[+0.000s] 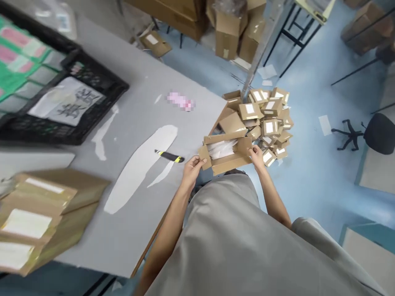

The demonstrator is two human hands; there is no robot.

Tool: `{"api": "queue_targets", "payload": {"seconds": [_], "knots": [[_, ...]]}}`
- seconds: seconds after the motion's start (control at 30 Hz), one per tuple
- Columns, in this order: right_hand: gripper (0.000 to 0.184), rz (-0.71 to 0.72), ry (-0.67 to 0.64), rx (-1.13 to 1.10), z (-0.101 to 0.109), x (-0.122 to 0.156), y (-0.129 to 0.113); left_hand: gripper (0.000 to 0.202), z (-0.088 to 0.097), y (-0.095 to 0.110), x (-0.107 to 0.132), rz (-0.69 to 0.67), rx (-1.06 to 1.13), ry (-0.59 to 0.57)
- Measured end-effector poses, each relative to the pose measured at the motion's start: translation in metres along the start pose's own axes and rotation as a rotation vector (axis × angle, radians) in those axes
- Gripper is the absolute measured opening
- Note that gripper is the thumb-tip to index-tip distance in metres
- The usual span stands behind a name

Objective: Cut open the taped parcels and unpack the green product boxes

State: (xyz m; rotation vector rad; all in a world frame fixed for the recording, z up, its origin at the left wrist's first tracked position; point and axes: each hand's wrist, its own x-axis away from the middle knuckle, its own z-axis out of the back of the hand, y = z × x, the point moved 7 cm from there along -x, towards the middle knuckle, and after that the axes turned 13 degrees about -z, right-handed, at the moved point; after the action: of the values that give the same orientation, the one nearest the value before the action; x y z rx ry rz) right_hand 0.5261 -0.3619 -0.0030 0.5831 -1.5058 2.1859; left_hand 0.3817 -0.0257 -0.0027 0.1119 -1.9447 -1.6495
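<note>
An opened cardboard box [230,167] is held between both hands, just off the table's right edge, with its flaps spread. Inside it lie white, plastic-looking packets [220,149]; what they contain cannot be made out. My left hand [191,169] pinches the flap at the box's left end. At the opposite end, my right hand [256,157] grips the side wall. A black and yellow utility knife [169,156] rests on the table near my left hand, partly over a long whitish patch [135,176] on the tabletop.
A heap of small labelled cartons [270,107] covers the floor beyond the box. On the grey table [132,115] stand a black crate [92,98] and stacked cartons [46,218]. A metal post [262,41] rises by the heap. An office chair [379,133] is at right.
</note>
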Motion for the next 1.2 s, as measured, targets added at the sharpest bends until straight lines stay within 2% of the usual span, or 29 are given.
{"api": "queue_targets", "payload": {"seconds": [0.1,0.23,0.33,0.4,0.47,0.53,0.57,0.63,0.73,0.83,0.97,1.07,1.2], "knots": [[0.029,-0.030,0.152,-0.059,0.076,-0.038,0.006,0.048,-0.089,0.003,-0.048,-0.005,-0.009,-0.166],[0.026,-0.047,0.313,-0.109,0.167,-0.080,0.006,0.032,-0.209,0.011,-0.100,-0.051,-0.112,-0.326],[0.024,-0.067,0.450,-0.151,0.230,-0.102,0.003,0.022,-0.300,0.026,-0.123,-0.125,-0.151,-0.446],[0.028,-0.065,0.569,-0.174,0.267,-0.109,0.001,0.031,-0.353,0.035,-0.126,-0.172,-0.111,-0.586],[0.038,-0.045,0.670,-0.187,0.292,-0.110,0.001,0.038,-0.384,0.042,-0.123,-0.211,-0.092,-0.687],[0.046,-0.021,0.691,-0.184,0.298,-0.112,0.001,0.039,-0.389,0.042,-0.117,-0.220,-0.076,-0.743],[0.047,-0.014,0.667,-0.176,0.293,-0.114,0.002,0.037,-0.381,0.040,-0.114,-0.215,-0.072,-0.754],[0.048,-0.016,0.584,-0.153,0.267,-0.119,0.005,0.032,-0.350,0.032,-0.109,-0.190,-0.074,-0.737],[0.044,-0.038,0.410,-0.090,0.200,-0.129,0.003,0.029,-0.270,0.014,-0.102,-0.117,-0.102,-0.592],[0.038,-0.036,0.167,0.001,0.108,-0.136,-0.013,0.038,-0.175,-0.004,-0.087,-0.022,-0.094,-0.374],[0.039,0.001,-0.186,0.089,-0.029,-0.124,-0.046,0.055,-0.054,-0.020,-0.048,0.066,0.015,-0.052],[0.038,0.043,-0.402,0.145,-0.123,-0.092,-0.070,0.059,0.022,-0.025,-0.007,0.077,0.122,0.161],[0.038,0.100,-0.600,0.238,-0.231,-0.025,-0.091,0.062,0.110,-0.025,0.049,0.027,0.261,0.393]]}}
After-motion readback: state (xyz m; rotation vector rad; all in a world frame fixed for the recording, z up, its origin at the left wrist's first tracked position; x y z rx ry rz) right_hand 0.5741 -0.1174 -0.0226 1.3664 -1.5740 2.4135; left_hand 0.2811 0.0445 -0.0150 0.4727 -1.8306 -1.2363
